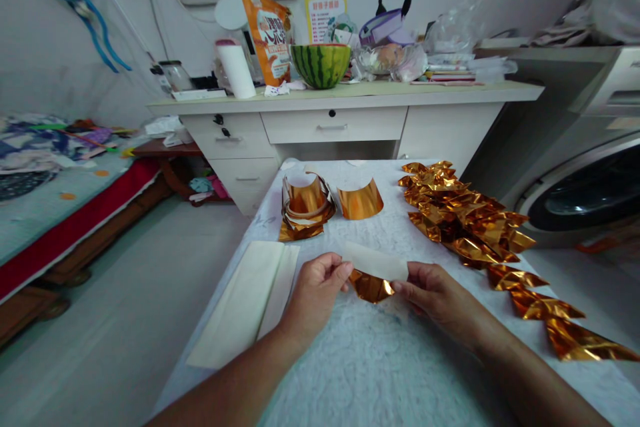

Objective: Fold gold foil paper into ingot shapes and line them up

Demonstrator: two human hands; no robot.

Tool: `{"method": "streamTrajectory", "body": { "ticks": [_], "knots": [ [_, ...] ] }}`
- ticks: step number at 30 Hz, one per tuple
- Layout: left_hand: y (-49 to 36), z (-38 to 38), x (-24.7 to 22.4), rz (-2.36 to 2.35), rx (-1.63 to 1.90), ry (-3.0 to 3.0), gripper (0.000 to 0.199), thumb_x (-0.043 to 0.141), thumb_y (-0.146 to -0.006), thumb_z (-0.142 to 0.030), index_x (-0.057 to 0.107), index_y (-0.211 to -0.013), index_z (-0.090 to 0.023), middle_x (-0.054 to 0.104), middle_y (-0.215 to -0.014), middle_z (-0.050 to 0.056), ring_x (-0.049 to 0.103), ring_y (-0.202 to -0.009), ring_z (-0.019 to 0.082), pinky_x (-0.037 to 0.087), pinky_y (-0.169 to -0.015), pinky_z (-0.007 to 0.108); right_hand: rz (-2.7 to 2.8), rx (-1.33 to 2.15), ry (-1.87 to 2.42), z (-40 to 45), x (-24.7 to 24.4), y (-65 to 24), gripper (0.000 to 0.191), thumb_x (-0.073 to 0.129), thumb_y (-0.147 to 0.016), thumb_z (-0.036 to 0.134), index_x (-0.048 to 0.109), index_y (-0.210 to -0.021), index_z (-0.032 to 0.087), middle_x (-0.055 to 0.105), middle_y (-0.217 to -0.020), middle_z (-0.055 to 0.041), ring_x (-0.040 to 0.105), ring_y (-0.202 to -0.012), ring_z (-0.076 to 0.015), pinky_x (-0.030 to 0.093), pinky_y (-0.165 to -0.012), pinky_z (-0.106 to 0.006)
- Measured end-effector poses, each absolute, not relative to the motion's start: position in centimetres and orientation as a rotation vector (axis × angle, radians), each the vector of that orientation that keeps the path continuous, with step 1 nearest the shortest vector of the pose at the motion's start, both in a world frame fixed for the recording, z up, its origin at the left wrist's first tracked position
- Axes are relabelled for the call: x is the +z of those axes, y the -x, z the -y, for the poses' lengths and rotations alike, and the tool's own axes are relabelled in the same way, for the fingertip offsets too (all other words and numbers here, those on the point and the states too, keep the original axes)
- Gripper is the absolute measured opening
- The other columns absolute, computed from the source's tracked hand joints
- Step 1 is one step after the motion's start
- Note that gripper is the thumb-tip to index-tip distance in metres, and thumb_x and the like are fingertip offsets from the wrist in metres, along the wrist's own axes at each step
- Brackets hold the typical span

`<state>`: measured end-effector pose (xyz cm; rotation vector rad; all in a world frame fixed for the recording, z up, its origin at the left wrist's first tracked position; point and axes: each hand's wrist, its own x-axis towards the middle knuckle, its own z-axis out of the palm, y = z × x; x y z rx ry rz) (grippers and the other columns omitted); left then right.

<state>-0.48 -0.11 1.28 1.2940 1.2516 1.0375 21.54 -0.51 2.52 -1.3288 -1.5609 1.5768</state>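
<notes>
Between my two hands is a sheet of gold foil paper (373, 288), its pale back turned up along the far side and its shiny face showing nearest me. My left hand (323, 283) pinches its left end between thumb and fingers. At the other end, my right hand (430, 290) grips the paper the same way. Beyond them lie a curled gold foil sheet (361, 201) and a stack of curled foil sheets (306, 203). A pile of folded gold foil pieces (460, 220) runs down the table's right side.
Pale flat paper sheets (243, 303) lie left of my hands on the cloth-covered table (340, 373). Behind stands a white desk (335, 125) bearing half a watermelon (321, 65) and an orange snack bag (269, 37). A washing machine (590, 147) is at right, a bed (65, 213) at left.
</notes>
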Motion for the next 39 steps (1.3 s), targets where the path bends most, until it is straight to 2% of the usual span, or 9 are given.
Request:
{"method": "streamTrajectory", "body": {
  "ticks": [6,13,17,26,29,31,33,35,39],
  "knots": [
    [0.0,0.0,1.6,-1.157,1.02,-1.123,0.021,0.064,-0.078,-0.035,0.058,-0.077,-0.015,0.057,-0.062,-0.002,0.049,-0.055,0.01,0.038,-0.054,0.022,1.639,1.481,1.258,0.6,2.7,-21.3,0.037,0.063,-0.084,0.05,0.071,-0.1,0.017,0.066,-0.075,-0.0011,0.055,-0.066,-0.0151,0.044,-0.063,-0.025],
    [0.0,0.0,1.4,-1.181,0.991,-1.143,0.022,0.06,-0.081,-0.037,0.058,-0.08,-0.015,0.057,-0.065,-0.002,0.053,-0.056,0.011,0.041,-0.054,0.023,1.483,1.576,1.234,0.8,1.9,-21.0,0.036,0.07,-0.078,0.049,0.066,-0.095,0.017,0.057,-0.067,0.0028,0.039,-0.049,-0.008,0.033,-0.046,-0.021],
    [0.3,-0.1,1.2,-1.224,0.983,-1.236,0.02,0.058,-0.083,-0.035,0.056,-0.077,-0.016,0.057,-0.065,-0.003,0.055,-0.057,0.011,0.041,-0.056,0.023,1.407,1.609,1.147,0.9,1.5,-21.0,0.031,0.072,-0.079,0.045,0.058,-0.088,0.018,0.056,-0.07,0.0026,0.044,-0.055,-0.0086,0.037,-0.048,-0.021],
    [0.8,-0.2,2.0,-1.236,1.001,-1.323,0.026,0.055,-0.086,-0.035,0.057,-0.069,-0.016,0.059,-0.062,-0.001,0.057,-0.061,0.013,0.041,-0.059,0.024,1.328,1.666,1.021,0.9,1.7,-20.8,0.033,0.069,-0.083,0.038,0.042,-0.092,0.023,0.056,-0.073,0.0048,0.049,-0.058,-0.0081,0.038,-0.049,-0.019],
    [0.6,-0.1,1.8,-1.241,0.993,-1.315,0.02,0.051,-0.089,-0.034,0.058,-0.082,-0.017,0.059,-0.063,-0.002,0.055,-0.059,0.012,0.038,-0.054,0.023,1.318,1.638,1.02,0.9,1.5,-20.7,0.035,0.069,-0.084,0.04,0.04,-0.094,0.023,0.057,-0.074,0.0045,0.051,-0.059,-0.0089,0.041,-0.05,-0.02],
    [0.3,0.0,1.5,-1.207,1.024,-1.275,0.015,0.052,-0.088,-0.031,0.051,-0.097,-0.019,0.058,-0.066,-0.005,0.055,-0.059,0.012,0.039,-0.052,0.022,1.312,1.615,1.043,0.9,1.5,-20.6,0.038,0.069,-0.083,0.043,0.039,-0.096,0.024,0.058,-0.073,0.0047,0.053,-0.058,-0.0099,0.042,-0.05,-0.021],
    [0.0,0.1,1.3,-1.193,1.084,-1.223,0.025,0.055,-0.086,-0.028,0.04,-0.105,-0.022,0.055,-0.067,-0.008,0.055,-0.059,0.012,0.041,-0.053,0.021,1.305,1.595,1.064,1.0,1.6,-20.5,0.041,0.069,-0.083,0.045,0.037,-0.099,0.025,0.058,-0.071,0.0054,0.054,-0.058,-0.0113,0.042,-0.051,-0.022],
    [-0.2,0.2,1.1,-1.194,1.13,-1.188,0.028,0.056,-0.085,-0.026,0.036,-0.103,-0.024,0.053,-0.069,-0.009,0.054,-0.058,0.011,0.042,-0.053,0.021,1.313,1.573,1.087,1.2,1.7,-20.4,0.043,0.067,-0.084,0.046,0.035,-0.104,0.026,0.059,-0.071,0.0057,0.055,-0.057,-0.0121,0.041,-0.051,-0.023],
    [-0.2,0.1,1.1,-1.199,1.161,-1.222,0.013,0.055,-0.084,-0.024,0.044,-0.088,-0.021,0.055,-0.075,-0.005,0.054,-0.062,0.01,0.043,-0.057,0.021,1.42,1.517,1.124,1.6,2.0,-20.2,0.036,0.059,-0.091,0.045,0.035,-0.112,0.028,0.061,-0.075,0.004,0.054,-0.059,-0.0118,0.04,-0.054,-0.023]
  ]
}}
